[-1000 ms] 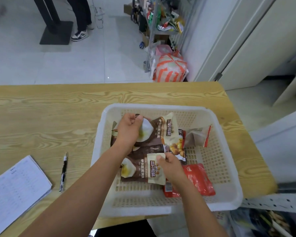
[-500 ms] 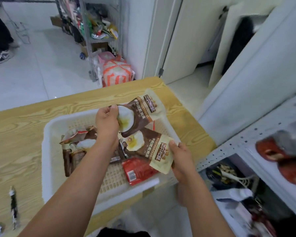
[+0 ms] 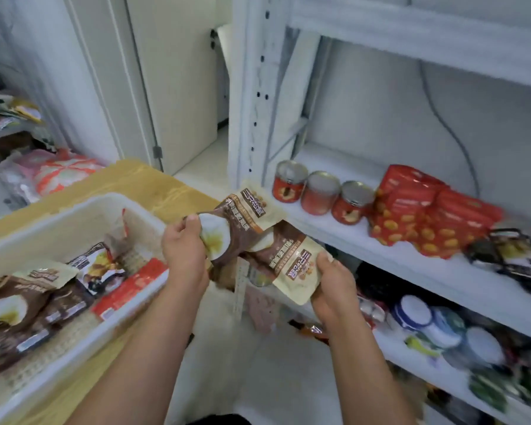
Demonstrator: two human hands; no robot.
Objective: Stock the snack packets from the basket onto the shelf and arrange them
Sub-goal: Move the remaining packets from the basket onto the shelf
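While we are facing the shelf (image 3: 353, 240), we are holding two brown snack packets at mid-frame. Our left hand (image 3: 183, 242) is clenching the white-printed end of the upper packet (image 3: 246, 222), thumb on top. Our right hand (image 3: 331, 282) is pinching the cream end of the lower packet (image 3: 288, 256). Both packets are overlapping just in front of the shelf edge, with the basket (image 3: 74, 214) sitting on the tabletop (image 3: 166, 187) at lower left.

packets (image 3: 246, 231) carried off basket (image 3: 59, 222), nearing shelf (image 3: 334, 237)
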